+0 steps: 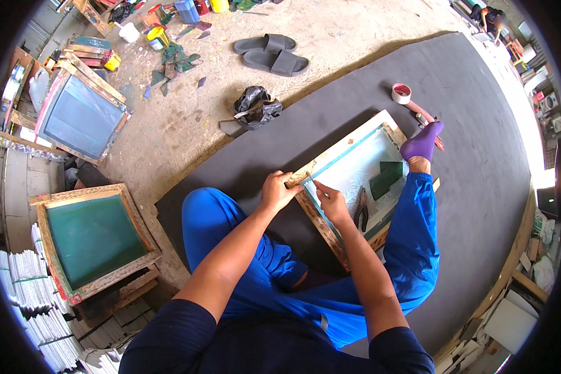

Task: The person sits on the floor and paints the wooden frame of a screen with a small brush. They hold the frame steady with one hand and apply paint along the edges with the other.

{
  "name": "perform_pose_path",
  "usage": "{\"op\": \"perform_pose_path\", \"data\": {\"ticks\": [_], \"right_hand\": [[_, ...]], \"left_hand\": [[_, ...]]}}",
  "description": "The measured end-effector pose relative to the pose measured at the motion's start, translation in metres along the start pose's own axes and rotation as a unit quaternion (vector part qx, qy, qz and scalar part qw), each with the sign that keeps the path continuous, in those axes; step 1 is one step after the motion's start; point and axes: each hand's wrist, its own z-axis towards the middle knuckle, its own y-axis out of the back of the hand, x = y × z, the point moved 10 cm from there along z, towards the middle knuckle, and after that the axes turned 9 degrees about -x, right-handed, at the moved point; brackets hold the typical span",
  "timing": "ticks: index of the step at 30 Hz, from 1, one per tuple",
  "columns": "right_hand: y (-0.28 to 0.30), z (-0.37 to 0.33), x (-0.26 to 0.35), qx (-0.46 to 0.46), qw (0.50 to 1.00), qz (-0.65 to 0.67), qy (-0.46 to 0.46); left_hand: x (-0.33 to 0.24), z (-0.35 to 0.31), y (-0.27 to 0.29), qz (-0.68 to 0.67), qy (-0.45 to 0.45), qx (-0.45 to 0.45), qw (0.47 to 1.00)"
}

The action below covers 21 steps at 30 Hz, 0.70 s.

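A wooden screen frame [366, 136] with pale mesh lies tilted across my lap and the dark sheet. My left hand [277, 192] is closed around its near-left corner. Close beside it, my right hand [332, 202] is pinched at the frame's inner edge, over a blue strip [330, 164]; whatever its fingertips hold is too small to make out. On the mesh rest dark-handled pliers [361, 209] and a dark green piece [386, 179]. My foot in a purple sock [422, 142] is against the frame's far right side.
A tape roll [401, 93] and a red-handled tool [426, 118] lie beyond the frame. Left of the sheet are a black plastic bag [257, 107], sandals [274, 61] and a green-mesh frame [96, 234]. Another person [487, 20] crouches far right.
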Motion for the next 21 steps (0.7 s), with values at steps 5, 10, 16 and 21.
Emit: {"op": "perform_pose_path", "data": {"ticks": [5,10,16,21], "right_hand": [[0.007,-0.020,0.028,-0.045,0.989,-0.134,0.047],[0.005,-0.023,0.027,-0.075,0.987,-0.123,0.077],[0.002,-0.023,0.030,-0.072,0.983,-0.158,0.067],[0.000,-0.026,0.047,-0.045,0.969,-0.244,0.010]], "left_hand": [[-0.001,-0.001,0.002,0.014,-0.003,-0.022,1.000],[-0.001,0.000,-0.001,0.005,0.013,-0.008,1.000],[0.000,0.001,-0.002,-0.011,0.005,-0.006,1.000],[0.003,0.002,-0.004,-0.010,0.005,-0.005,1.000]]}}
